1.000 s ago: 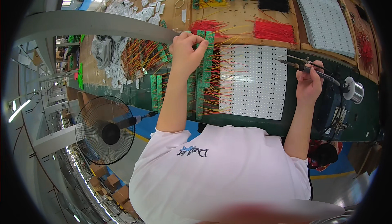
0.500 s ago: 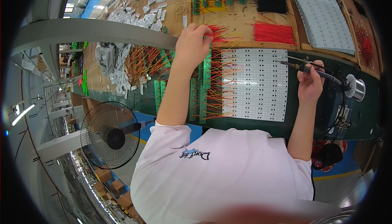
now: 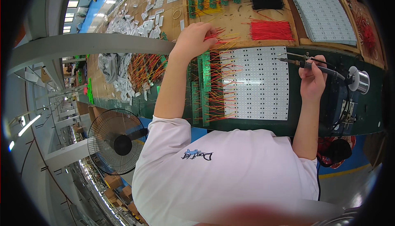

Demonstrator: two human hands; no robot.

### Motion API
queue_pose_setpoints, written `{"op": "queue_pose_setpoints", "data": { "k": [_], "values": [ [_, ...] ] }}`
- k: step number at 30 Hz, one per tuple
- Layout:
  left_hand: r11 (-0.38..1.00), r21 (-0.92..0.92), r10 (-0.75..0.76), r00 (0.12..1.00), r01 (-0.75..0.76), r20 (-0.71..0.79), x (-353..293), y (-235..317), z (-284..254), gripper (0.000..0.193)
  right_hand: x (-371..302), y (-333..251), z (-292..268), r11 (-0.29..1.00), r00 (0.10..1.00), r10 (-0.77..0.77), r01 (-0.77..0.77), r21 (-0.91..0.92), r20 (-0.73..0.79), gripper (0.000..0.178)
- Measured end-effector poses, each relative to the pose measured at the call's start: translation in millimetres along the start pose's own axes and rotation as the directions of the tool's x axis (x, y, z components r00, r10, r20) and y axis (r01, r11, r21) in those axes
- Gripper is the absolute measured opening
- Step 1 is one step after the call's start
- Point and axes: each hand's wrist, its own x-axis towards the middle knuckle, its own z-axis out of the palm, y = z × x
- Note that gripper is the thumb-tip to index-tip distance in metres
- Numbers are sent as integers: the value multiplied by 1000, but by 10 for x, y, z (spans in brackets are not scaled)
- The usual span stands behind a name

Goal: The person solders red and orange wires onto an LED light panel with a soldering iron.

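My left hand point(image 3: 196, 40) is at the wooden tray's near left corner, its thumb and bent fingers closed on red wires point(image 3: 219, 33) of a small loose bunch. The exact grip is partly hidden by the fingers. Below it, green circuit board strips point(image 3: 204, 90) lie side by side, with red and yellow wires fanning right over a white dotted panel point(image 3: 259, 88). My right hand point(image 3: 313, 80) grips a soldering iron point(image 3: 303, 64) beyond the panel's right edge. Its tip points left, over the panel's upper right corner, with a thin feed tube alongside.
A solder spool point(image 3: 359, 81) stands right of the iron. Red wires point(image 3: 271, 30) and black wires point(image 3: 267, 2) fill the tray; stacked white panels point(image 3: 321, 12) lie at far right. White plastic pieces point(image 3: 127, 28) cover cardboard at left. A grey beam point(image 3: 103, 43) crosses there; a fan point(image 3: 122, 144) stands below.
The view has shifted slightly. My left hand stays at the red wires, its fingers a little more curled. My right hand still holds the soldering iron in nearly the same place.
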Motion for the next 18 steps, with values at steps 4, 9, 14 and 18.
{"op": "queue_pose_setpoints", "data": {
  "k": [4, 9, 14, 18],
  "values": [
    [998, -3, -59, 995, 59, 82, -16, -25, 7, 15, -7, 14, 4, 1000, 1000, 18, -18, 11, 7, 19],
    [958, -196, -202, 978, 210, 58, -1, 78, 19, 15, -5, 30, -6, 999, 1000, 29, -29, 16, -11, 19],
    [990, -137, -34, 999, 33, -9, -2, 27, 42, 13, -13, 25, 24, 999, 1000, 28, -27, 19, -9, 19],
    [982, -80, 175, 984, -171, 36, -56, 63, 22, 11, -15, 28, 7, 999, 1000, 25, -25, 20, -3, 19]
  ]
}}
